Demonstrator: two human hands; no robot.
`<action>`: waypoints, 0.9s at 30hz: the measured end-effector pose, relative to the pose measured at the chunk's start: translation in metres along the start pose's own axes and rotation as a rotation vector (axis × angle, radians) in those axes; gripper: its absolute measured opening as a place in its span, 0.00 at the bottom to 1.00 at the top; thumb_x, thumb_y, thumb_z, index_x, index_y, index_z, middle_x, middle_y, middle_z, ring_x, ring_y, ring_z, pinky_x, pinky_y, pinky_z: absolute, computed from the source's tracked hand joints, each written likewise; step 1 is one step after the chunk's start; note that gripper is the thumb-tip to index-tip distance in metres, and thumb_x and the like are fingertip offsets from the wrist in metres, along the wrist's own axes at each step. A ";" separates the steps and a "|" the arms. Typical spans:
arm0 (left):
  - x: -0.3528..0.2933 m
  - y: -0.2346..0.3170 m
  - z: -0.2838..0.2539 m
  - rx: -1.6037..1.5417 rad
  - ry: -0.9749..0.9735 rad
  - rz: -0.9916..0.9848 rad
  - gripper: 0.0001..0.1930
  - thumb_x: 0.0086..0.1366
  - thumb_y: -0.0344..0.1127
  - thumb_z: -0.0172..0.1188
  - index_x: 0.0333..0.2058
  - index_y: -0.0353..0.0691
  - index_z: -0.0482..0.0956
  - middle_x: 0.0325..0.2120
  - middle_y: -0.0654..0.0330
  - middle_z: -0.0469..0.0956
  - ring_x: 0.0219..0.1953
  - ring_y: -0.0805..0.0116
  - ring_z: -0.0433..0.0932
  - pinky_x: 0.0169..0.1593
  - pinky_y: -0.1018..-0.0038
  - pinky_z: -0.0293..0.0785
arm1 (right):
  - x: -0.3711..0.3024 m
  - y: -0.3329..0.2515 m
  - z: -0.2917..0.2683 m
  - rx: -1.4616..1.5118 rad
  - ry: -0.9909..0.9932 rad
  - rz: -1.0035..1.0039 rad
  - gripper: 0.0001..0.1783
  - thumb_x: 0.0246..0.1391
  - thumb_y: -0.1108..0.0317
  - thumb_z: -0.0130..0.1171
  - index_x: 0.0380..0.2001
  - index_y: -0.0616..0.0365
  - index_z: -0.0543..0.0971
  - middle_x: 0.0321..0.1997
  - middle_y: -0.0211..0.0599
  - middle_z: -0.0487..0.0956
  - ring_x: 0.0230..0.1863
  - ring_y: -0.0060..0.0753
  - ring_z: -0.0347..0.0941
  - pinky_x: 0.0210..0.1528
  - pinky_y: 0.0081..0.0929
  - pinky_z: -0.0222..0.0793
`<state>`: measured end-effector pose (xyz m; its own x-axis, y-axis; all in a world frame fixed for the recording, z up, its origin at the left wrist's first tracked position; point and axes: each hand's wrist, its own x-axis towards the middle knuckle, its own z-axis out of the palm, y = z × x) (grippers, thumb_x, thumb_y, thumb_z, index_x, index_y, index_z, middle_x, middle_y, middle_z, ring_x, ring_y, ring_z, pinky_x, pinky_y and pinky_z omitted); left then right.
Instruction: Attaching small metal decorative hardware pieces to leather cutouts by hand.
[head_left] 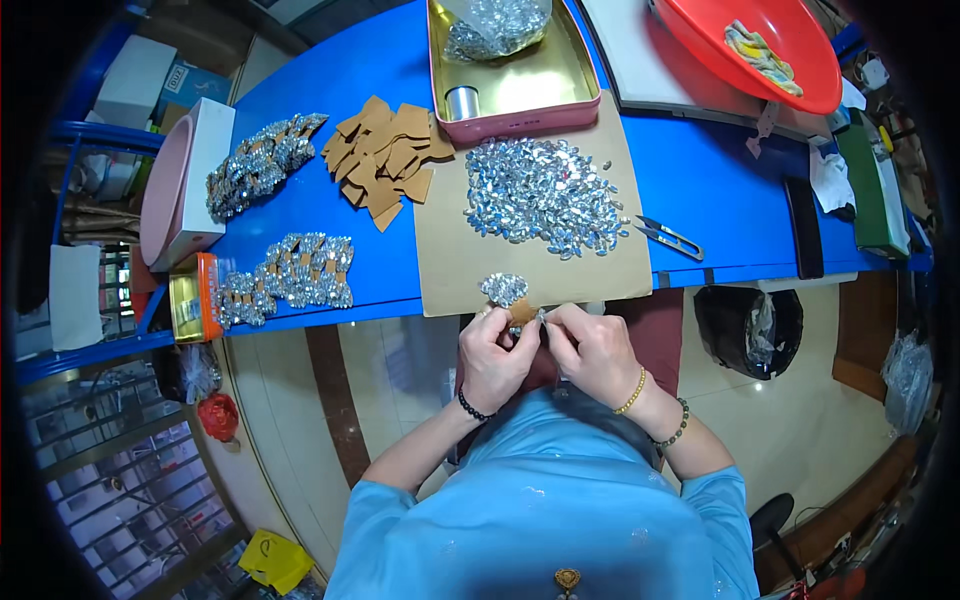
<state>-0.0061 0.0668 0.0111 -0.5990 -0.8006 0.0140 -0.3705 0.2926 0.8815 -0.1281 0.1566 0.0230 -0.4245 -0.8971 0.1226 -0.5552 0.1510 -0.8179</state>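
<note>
At the table's front edge, my left hand [494,354] is closed on a small brown backing piece [522,313] partly covered with clear stones. A cluster of shiny stones [504,289] shows just beyond those fingers. My right hand [600,352] pinches at the piece's right side; whatever is between its fingertips is too small to make out. Both hands are almost touching. Beyond them, a heap of loose silvery rhinestones [545,195] lies on a tan board [445,275]. Thread snips [670,239] rest to the right of the heap.
Brown cut pieces [385,155] lie left of the heap. Stone-covered pieces [262,165] are stacked farther left, with more stone-covered pieces [305,268] nearer. A pink-rimmed tin [520,122] holds a bag of stones [498,35] and a thread spool [463,103]. A red basin [800,45] stands far right.
</note>
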 end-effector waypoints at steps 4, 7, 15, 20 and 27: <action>-0.003 -0.001 0.002 0.059 -0.005 0.162 0.06 0.49 0.28 0.62 0.24 0.34 0.74 0.17 0.56 0.69 0.17 0.65 0.67 0.21 0.73 0.62 | 0.004 0.000 -0.003 0.112 -0.007 0.105 0.04 0.50 0.72 0.54 0.27 0.61 0.75 0.18 0.44 0.74 0.20 0.40 0.74 0.22 0.33 0.68; -0.002 0.000 0.003 0.023 -0.025 0.306 0.05 0.49 0.27 0.61 0.25 0.34 0.75 0.20 0.55 0.72 0.21 0.61 0.70 0.24 0.71 0.64 | 0.007 0.006 -0.015 0.209 0.006 0.202 0.04 0.50 0.72 0.55 0.26 0.62 0.75 0.18 0.41 0.74 0.20 0.29 0.73 0.23 0.25 0.66; 0.002 -0.005 -0.011 0.163 -0.307 0.539 0.09 0.46 0.25 0.58 0.30 0.35 0.76 0.29 0.55 0.75 0.32 0.60 0.74 0.36 0.67 0.67 | 0.005 0.032 -0.022 0.456 -0.385 0.281 0.07 0.51 0.70 0.56 0.25 0.64 0.74 0.25 0.36 0.74 0.26 0.22 0.68 0.28 0.22 0.64; -0.005 -0.008 -0.006 0.105 -0.332 0.471 0.11 0.48 0.25 0.59 0.34 0.34 0.77 0.29 0.55 0.75 0.27 0.62 0.74 0.30 0.71 0.68 | 0.004 0.036 -0.010 0.389 -0.193 0.209 0.07 0.56 0.68 0.52 0.27 0.60 0.73 0.25 0.30 0.74 0.26 0.22 0.68 0.29 0.22 0.65; -0.004 -0.006 -0.014 -0.455 -0.476 -0.136 0.08 0.55 0.27 0.60 0.35 0.33 0.78 0.27 0.65 0.75 0.21 0.84 0.68 0.24 0.85 0.62 | 0.009 0.013 -0.040 1.400 0.292 0.616 0.06 0.62 0.65 0.45 0.33 0.54 0.68 0.20 0.28 0.69 0.22 0.20 0.65 0.30 0.26 0.69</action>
<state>0.0084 0.0609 0.0129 -0.8546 -0.4663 -0.2286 -0.1908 -0.1275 0.9733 -0.1674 0.1673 0.0358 -0.5395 -0.7105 -0.4518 0.7656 -0.1905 -0.6145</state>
